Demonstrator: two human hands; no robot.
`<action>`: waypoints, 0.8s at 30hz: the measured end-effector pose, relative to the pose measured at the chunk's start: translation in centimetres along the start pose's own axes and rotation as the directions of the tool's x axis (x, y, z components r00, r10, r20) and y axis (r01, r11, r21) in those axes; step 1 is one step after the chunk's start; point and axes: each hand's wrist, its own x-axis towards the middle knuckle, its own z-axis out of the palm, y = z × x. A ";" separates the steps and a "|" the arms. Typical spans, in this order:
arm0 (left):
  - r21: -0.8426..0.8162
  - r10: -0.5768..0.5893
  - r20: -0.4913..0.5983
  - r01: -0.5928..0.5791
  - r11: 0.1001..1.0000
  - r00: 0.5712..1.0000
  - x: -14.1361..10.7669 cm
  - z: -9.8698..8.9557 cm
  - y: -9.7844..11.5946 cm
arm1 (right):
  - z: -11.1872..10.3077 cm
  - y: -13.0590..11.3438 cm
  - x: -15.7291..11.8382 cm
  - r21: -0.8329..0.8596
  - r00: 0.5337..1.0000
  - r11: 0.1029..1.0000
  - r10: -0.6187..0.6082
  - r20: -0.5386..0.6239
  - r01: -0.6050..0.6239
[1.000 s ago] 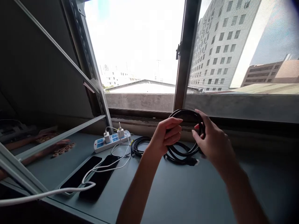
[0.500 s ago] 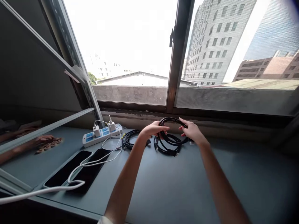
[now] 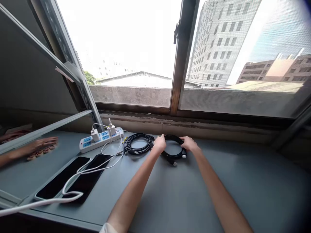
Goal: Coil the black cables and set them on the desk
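Observation:
A coiled black cable [image 3: 175, 137] lies on the grey tabletop, with dark plugs showing at its front and right. My left hand [image 3: 160, 142] is closed around the coil's left side. On the opposite side, the fingers of my right hand [image 3: 190, 143] grip the same coil near a plug with a pale tip. Whether a second coil lies directly underneath is hard to make out. Just left of my left hand rests another black cable coil [image 3: 128, 144], with its plugs at the edges.
A white power strip [image 3: 86, 148] with two chargers stands at the back left. White cords [image 3: 97, 169] run over two dark phones [image 3: 63, 176]. Metal shelf framing [image 3: 73, 121] crosses the left side. Another person's hand [image 3: 36, 147] is beyond it. A window and sill [image 3: 145, 121] border the back.
Both hands have lowered the coil from above the table onto the spot where another coil lay. The view has shifted slightly to the right.

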 end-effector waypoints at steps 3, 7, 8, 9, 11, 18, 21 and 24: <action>0.087 0.004 -0.039 -0.001 0.996 0.999 0.4 0.6 -0.1 | 0.2 -0.3 -0.1 -0.060 1.000 0.998 0.014 0.021 -0.013; 0.166 0.035 -0.072 -0.023 0.986 0.997 0.9 1.0 -0.4 | 0.2 -0.5 -0.4 -0.121 0.999 0.993 0.018 0.035 -0.013; 0.183 0.047 -0.085 -0.030 0.983 0.995 1.0 1.1 -0.5 | 0.2 -0.6 -0.4 -0.144 1.000 0.989 0.025 0.020 -0.021; 0.200 0.064 -0.102 -0.042 0.979 0.993 1.1 1.3 -0.6 | 0.3 -0.7 -0.4 -0.170 0.999 0.985 0.033 -0.005 -0.033; 0.235 0.110 -0.138 -0.075 0.969 0.984 1.3 1.8 -0.7 | 0.7 -0.9 -0.2 -0.228 0.996 0.972 0.046 -0.073 -0.062; 0.317 0.145 -0.124 -0.100 0.943 0.982 1.3 4.4 -1.0 | 2.9 -2.3 0.0 -0.349 0.957 0.937 -0.091 -0.277 -0.012; 0.338 0.196 -0.121 -0.145 0.930 0.973 1.2 5.1 -1.2 | 4.8 -2.4 0.4 -0.366 0.952 0.931 -0.122 -0.279 0.012; 0.349 0.240 -0.110 -0.189 0.918 0.965 1.3 5.4 -1.5 | 6.7 -2.0 1.1 -0.364 0.968 0.931 -0.098 -0.229 0.008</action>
